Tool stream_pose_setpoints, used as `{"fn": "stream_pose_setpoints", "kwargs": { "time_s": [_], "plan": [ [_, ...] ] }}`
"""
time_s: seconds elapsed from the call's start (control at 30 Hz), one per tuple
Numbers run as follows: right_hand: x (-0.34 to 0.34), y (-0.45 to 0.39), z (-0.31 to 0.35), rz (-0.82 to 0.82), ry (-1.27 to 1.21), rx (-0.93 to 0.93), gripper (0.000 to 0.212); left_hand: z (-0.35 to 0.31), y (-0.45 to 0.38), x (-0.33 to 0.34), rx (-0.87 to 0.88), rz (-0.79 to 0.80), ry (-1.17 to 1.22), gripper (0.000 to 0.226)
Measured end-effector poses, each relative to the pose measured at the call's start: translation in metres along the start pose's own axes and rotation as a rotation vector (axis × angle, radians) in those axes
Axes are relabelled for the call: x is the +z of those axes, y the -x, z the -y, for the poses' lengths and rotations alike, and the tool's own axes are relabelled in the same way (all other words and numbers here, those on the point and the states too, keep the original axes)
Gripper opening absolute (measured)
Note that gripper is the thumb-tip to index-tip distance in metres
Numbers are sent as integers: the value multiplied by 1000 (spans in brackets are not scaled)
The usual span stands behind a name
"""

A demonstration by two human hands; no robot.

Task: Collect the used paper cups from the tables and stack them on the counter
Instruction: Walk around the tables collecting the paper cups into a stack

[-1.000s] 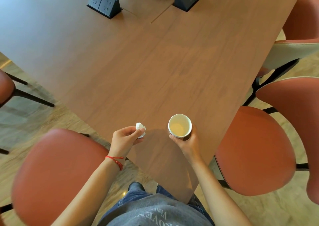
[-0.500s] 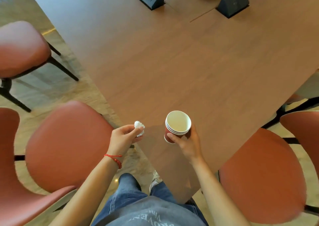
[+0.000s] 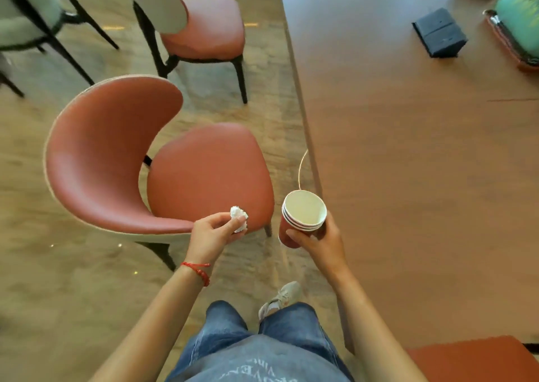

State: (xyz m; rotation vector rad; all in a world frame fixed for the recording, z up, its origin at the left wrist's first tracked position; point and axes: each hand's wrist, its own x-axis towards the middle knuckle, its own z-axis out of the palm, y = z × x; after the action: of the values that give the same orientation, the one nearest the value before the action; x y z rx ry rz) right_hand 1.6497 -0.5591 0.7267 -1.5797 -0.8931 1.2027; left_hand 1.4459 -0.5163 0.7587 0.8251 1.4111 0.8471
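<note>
My right hand [image 3: 322, 243] grips a nested stack of red paper cups [image 3: 302, 218] with white insides, three rims showing, held upright just off the left edge of the wooden table [image 3: 408, 163]. The top cup looks empty. My left hand [image 3: 213, 233] pinches a small crumpled white tissue [image 3: 238, 216] over the front of a red chair seat [image 3: 204, 174]. A red bracelet circles my left wrist.
The red chair stands close on my left, with a second red chair [image 3: 204, 28] behind it. Black socket boxes [image 3: 439, 33] and a green planter in a tray [image 3: 516, 23] sit far right on the table. Another red seat [image 3: 472, 358] shows bottom right.
The view has swung left away from the table. The cups, earlier above the tabletop corner, now hang beside its edge over the floor. Both hands keep their holds.
</note>
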Motion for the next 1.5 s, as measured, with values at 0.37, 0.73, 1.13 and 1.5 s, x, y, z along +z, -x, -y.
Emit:
{"fn": "stream_pose_setpoints", "kwargs": {
  "time_s": [0.37, 0.73, 1.13, 1.5],
  "plan": [
    [203, 61, 10, 470, 187, -90, 61, 48, 75, -211, -20, -395, 325, 2],
    [391, 110, 12, 1064, 338, -139, 59, 104, 163, -355, -26, -952, 643, 6],
    [580, 81, 11, 1323, 382, -141, 52, 107, 115, -477, -58, -1210, 743, 6],
    [745, 20, 58, 1281, 313, -135, 52, 40, 15, -626, 27, -1175, 668, 4]
  ]
}}
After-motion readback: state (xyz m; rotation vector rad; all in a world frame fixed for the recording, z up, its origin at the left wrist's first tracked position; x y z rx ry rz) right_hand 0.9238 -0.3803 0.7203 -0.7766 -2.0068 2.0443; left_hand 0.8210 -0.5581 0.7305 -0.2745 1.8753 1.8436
